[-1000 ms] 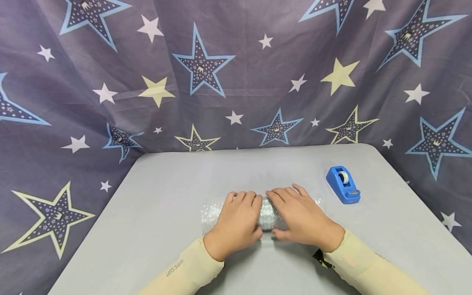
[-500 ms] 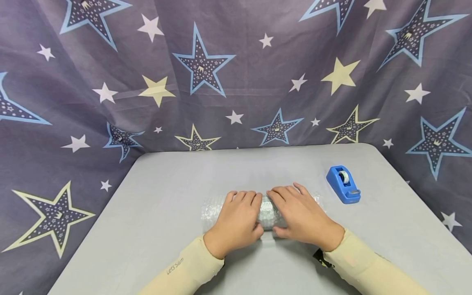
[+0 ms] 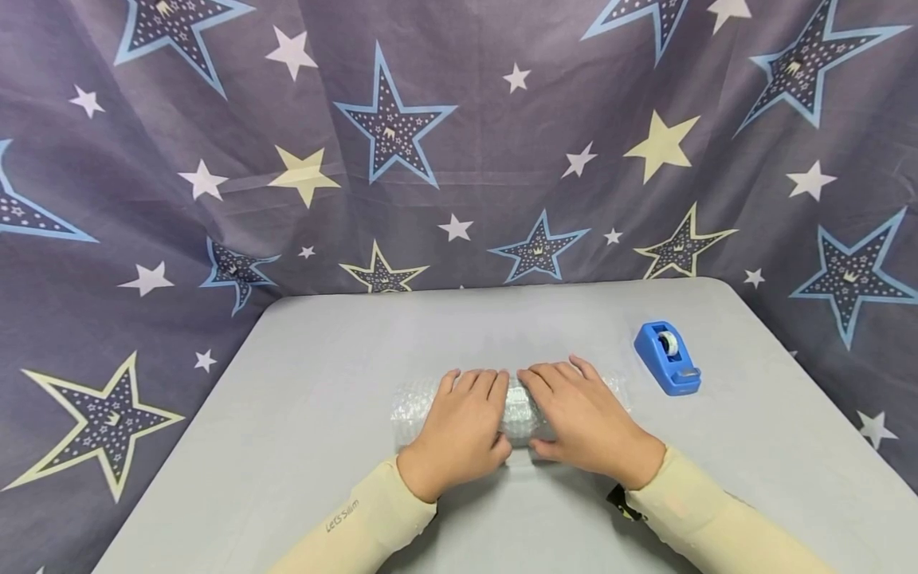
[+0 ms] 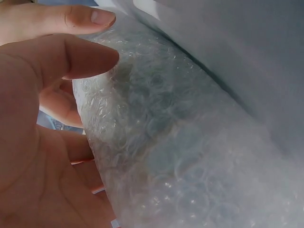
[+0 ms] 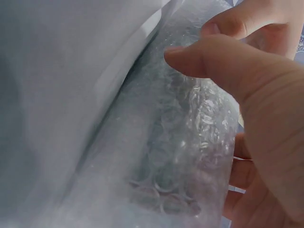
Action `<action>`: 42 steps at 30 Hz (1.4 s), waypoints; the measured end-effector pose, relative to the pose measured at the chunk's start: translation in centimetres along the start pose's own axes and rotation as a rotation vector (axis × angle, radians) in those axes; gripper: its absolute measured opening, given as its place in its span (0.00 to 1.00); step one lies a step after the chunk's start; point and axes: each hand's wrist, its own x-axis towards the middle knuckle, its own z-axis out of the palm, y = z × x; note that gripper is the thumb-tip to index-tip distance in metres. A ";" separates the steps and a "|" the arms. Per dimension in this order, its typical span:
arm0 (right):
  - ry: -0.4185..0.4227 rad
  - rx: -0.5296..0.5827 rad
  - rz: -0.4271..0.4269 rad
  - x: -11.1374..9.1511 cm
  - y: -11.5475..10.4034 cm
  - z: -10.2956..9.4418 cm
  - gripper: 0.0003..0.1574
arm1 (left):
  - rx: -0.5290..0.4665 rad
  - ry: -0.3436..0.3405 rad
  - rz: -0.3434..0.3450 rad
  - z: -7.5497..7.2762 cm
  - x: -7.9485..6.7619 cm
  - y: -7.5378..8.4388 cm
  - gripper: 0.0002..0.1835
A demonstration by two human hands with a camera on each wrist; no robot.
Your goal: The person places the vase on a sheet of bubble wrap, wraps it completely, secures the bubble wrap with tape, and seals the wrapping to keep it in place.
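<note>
A roll of clear bubble wrap [image 3: 522,414] lies crosswise on the grey table, its two ends showing beyond the hands in the head view. My left hand [image 3: 462,430] grips it left of the middle, fingers over the far side and thumb on the near side. Close beside it, my right hand [image 3: 584,414] holds the roll the same way. In the left wrist view the thumb presses the bubble wrap [image 4: 156,123] and the fingers go behind it. The right wrist view has the other thumb against the bubble wrap [image 5: 180,137]. Whatever is inside the roll cannot be made out.
A blue tape dispenser [image 3: 668,359] with a roll of tape stands at the right on the grey table [image 3: 301,414]. Behind and at both sides hangs a dark curtain [image 3: 459,199] with stars.
Both hands stay on the bubble wrap roll in nearly the same place. The roll and the tape dispenser show no clear movement.
</note>
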 end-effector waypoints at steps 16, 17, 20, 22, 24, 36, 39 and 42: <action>-0.008 0.018 0.024 0.0 0.0 0.3 0.60 | 0.045 -0.017 0.008 0.2 0.1 0.2 0.52; -0.008 0.019 0.025 0.0 0.0 0.3 0.60 | 0.049 -0.013 0.007 0.2 0.1 0.2 0.52; -0.008 0.024 0.026 0.0 0.0 0.4 0.60 | 0.062 0.002 0.001 0.3 0.1 0.2 0.51; -0.009 0.025 0.027 0.0 0.1 0.4 0.61 | 0.069 0.008 -0.003 0.4 0.1 0.2 0.51; -0.011 0.026 0.027 0.0 0.1 0.4 0.61 | 0.077 0.012 -0.006 0.5 0.2 0.2 0.50; -0.051 0.049 0.032 -0.1 0.4 0.7 0.67 | 0.089 0.002 -0.016 1.1 0.4 0.0 0.50; -0.059 0.050 0.031 -0.1 0.5 0.7 0.69 | 0.089 -0.005 -0.019 1.3 0.4 -0.1 0.51; -0.052 0.045 0.026 -0.1 0.5 0.8 0.70 | 0.088 -0.004 -0.019 1.4 0.4 -0.2 0.50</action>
